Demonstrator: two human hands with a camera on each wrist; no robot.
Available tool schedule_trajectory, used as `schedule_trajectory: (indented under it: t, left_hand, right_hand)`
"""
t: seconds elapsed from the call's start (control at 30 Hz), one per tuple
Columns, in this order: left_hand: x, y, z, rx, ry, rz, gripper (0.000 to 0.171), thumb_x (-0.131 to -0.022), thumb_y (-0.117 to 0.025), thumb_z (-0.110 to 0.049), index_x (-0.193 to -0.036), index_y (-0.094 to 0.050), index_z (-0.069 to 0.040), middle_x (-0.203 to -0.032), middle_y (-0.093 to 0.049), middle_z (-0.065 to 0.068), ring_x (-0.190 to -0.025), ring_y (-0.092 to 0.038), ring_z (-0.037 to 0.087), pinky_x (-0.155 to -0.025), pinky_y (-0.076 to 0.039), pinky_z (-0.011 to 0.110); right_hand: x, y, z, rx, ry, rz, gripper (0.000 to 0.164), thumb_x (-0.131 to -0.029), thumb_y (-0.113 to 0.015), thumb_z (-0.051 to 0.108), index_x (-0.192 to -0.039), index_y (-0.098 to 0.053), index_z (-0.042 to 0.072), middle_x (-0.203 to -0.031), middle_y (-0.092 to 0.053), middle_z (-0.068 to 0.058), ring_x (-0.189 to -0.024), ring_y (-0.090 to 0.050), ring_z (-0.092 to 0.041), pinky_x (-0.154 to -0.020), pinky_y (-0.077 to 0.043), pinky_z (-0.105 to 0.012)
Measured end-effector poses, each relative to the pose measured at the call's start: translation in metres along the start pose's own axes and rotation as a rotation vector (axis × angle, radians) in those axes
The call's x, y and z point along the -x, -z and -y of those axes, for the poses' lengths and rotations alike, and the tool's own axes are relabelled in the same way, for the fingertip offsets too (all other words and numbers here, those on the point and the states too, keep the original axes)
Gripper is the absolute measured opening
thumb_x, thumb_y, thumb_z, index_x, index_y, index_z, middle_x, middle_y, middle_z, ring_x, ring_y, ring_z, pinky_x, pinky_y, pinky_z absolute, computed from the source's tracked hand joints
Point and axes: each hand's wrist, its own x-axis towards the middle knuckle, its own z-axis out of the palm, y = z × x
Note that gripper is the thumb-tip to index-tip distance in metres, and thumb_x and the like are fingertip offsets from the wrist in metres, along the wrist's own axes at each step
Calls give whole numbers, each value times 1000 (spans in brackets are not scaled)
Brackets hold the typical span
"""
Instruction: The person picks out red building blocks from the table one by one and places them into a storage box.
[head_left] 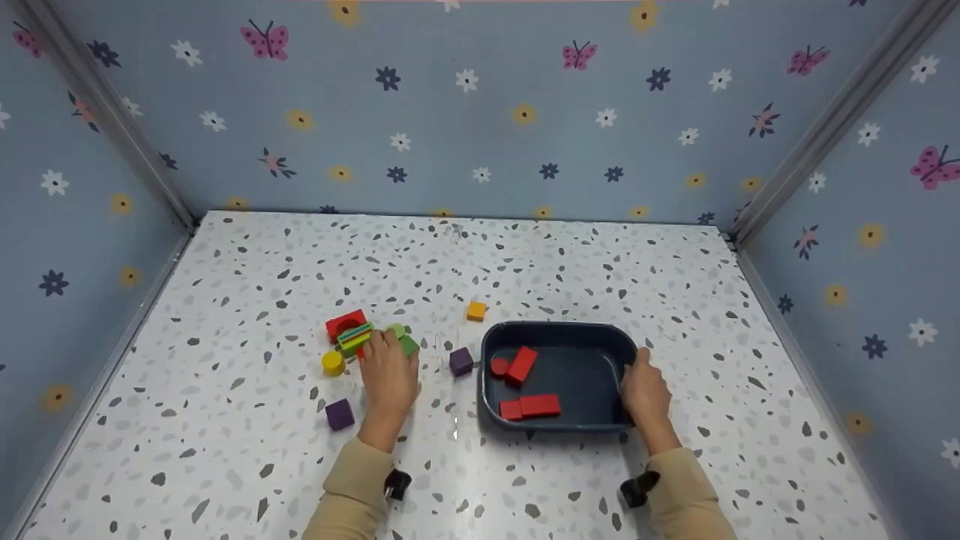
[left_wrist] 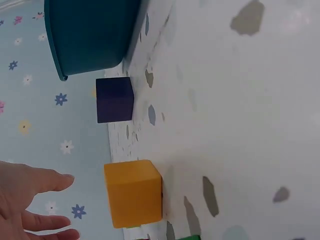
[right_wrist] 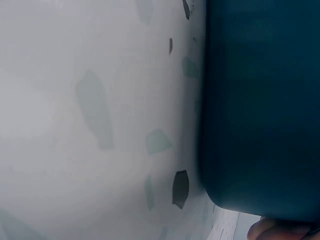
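The left hand, thumb and fingers parted, is just beside a green block at left. The right hand grips a dark-blue, rounded-rectangular tray's right rim.

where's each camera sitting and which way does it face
Head: worn on the head, facing forward and down at table and dark bin; left hand, right hand and sleeves show.
Left wrist: on that wrist, facing orange block, purple cube and bin; thumb and fingers show.
Right wrist: on that wrist, facing the bin's outer wall; some fingers show.
Head and left wrist share the bin and the purple cube.
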Motion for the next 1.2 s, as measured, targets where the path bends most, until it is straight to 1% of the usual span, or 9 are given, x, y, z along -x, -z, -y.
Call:
schedule_trajectory:
  t: [0.23, 0.4, 0.5, 0.7, 0.8, 1.03, 1.2]
  left_hand:
    - [-6, -3, 14, -43, 70, 70, 52, -81, -66, -19, -115, -45, 14, -113, -42, 27, -102, -44, 39, -83, -39, 50]
    - [-8, -5, 20, -57, 117, 121, 55, -83, -64, -19, -120, -42, 15, -119, -40, 29, -107, -42, 41, -89, -36, 51]
    - [-10, -6, 22, -66, 132, 132, 55, -83, -64, -19, -119, -42, 16, -119, -40, 30, -107, -42, 41, -90, -35, 52]
    - [-12, -7, 24, -86, 148, 151, 53, -84, -62, -18, -119, -42, 16, -120, -38, 31, -108, -41, 42, -91, -35, 51]
    - [-14, -9, 25, -91, 156, 159, 52, -85, -61, -18, -119, -42, 17, -121, -37, 32, -109, -41, 43, -90, -36, 51]
    - [-17, -13, 29, -92, 167, 157, 51, -85, -60, -17, -119, -43, 17, -119, -39, 32, -107, -42, 44, -88, -37, 52]
    - [-21, -14, 31, -95, 177, 170, 50, -86, -59, -16, -119, -42, 18, -118, -39, 33, -104, -43, 44, -87, -39, 51]
  right_hand:
    - [-1, 1, 1, -3, -17, 20, 26, -94, -39, 12, -114, -35, -3, -94, -55, -33, -80, -57, -45, -62, -44, -53]
    - [-1, 1, 1, -8, -23, 25, 27, -94, -39, 12, -116, -35, -3, -95, -55, -33, -81, -57, -45, -64, -44, -54]
    - [-1, 0, 0, -6, -20, 15, 30, -93, -39, 12, -118, -35, -3, -96, -54, -34, -82, -56, -46, -64, -44, -55]
    - [-1, 1, 0, -7, -23, 7, 29, -93, -40, 13, -117, -35, -2, -97, -54, -34, -84, -56, -47, -65, -43, -56]
    - [0, 1, 0, -9, -23, 6, 29, -93, -40, 13, -117, -35, -2, -97, -54, -34, -84, -56, -47, -65, -43, -56]
    - [1, 0, 0, 8, 17, -31, 22, -93, -42, 12, -109, -38, -3, -92, -56, -35, -79, -57, -47, -60, -44, -56]
    - [0, 0, 0, 7, 5, -27, 24, -93, -42, 12, -112, -37, -2, -93, -55, -35, -80, -57, -47, -61, -44, -55]
